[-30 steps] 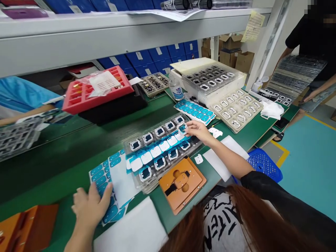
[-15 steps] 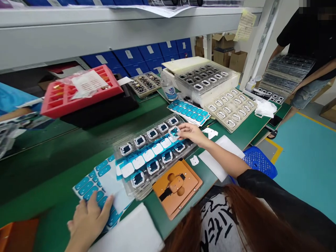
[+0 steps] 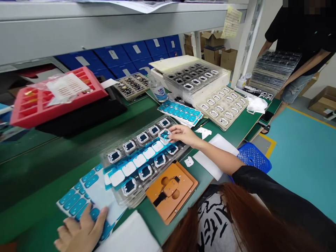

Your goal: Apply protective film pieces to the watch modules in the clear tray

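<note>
My right hand [image 3: 182, 135] pinches a small white-rimmed frame part [image 3: 164, 136] over the far end of a clear plastic tray [image 3: 105, 161]. More such parts with dark centres sit in the tray's two rows. Between the rows lies a blue strip with white rounded squares [image 3: 139, 160]. My left hand [image 3: 81, 229] lies with fingers spread on sheets of blue stickers [image 3: 75, 201] at the lower left. Near the tray's front edge is an orange fixture [image 3: 172, 190] with a black strap-like piece.
A red foam tray [image 3: 59, 96] stands at the left, a bottle [image 3: 157, 87] behind the work tray. Beige tray [image 3: 223, 106], blue basket [image 3: 253, 157] and white foam sheets [image 3: 131, 234] lie around. At the right a person [image 3: 301, 42] holds stacked trays [image 3: 275, 70].
The view has shifted, so most things on the bench appear further left. My right hand still holds the frame part over the tray, and my left hand remains on the sticker sheets.
</note>
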Available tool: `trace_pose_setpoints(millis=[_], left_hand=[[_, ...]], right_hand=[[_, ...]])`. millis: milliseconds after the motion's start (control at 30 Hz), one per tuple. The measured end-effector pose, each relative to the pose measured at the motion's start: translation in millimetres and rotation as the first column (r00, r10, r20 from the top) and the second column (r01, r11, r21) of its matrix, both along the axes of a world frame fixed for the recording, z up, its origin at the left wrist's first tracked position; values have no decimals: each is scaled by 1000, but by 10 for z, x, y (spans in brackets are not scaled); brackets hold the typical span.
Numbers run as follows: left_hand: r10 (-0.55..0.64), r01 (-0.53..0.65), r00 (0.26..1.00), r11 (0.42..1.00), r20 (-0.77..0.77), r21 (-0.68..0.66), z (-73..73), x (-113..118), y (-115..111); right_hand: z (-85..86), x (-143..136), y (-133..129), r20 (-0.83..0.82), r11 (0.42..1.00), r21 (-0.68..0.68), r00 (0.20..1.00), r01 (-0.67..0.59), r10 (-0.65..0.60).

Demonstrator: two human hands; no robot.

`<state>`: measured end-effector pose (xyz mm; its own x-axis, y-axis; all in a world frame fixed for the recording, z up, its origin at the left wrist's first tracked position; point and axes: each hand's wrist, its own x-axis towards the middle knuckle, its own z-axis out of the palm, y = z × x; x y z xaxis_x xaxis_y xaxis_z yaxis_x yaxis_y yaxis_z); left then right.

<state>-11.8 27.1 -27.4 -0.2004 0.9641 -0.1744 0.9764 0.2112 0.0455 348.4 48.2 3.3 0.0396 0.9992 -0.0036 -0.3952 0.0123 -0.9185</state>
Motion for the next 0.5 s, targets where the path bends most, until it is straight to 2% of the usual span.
trace_pose_setpoints(millis=[233, 400, 500], left_hand=[[58, -57, 994, 998, 93, -7, 36, 31, -10], [39, -38, 997, 999, 71, -25, 63, 75, -46], [1, -1, 1000, 1000, 28, -23, 1, 2, -28]], right_hand=[[15, -14, -18, 0, 1000, -2, 1000, -13, 13], [20, -21, -24, 2, 1000, -1, 1000, -23, 23], [10, -25, -20, 2, 1000, 1, 1000, -27, 27]])
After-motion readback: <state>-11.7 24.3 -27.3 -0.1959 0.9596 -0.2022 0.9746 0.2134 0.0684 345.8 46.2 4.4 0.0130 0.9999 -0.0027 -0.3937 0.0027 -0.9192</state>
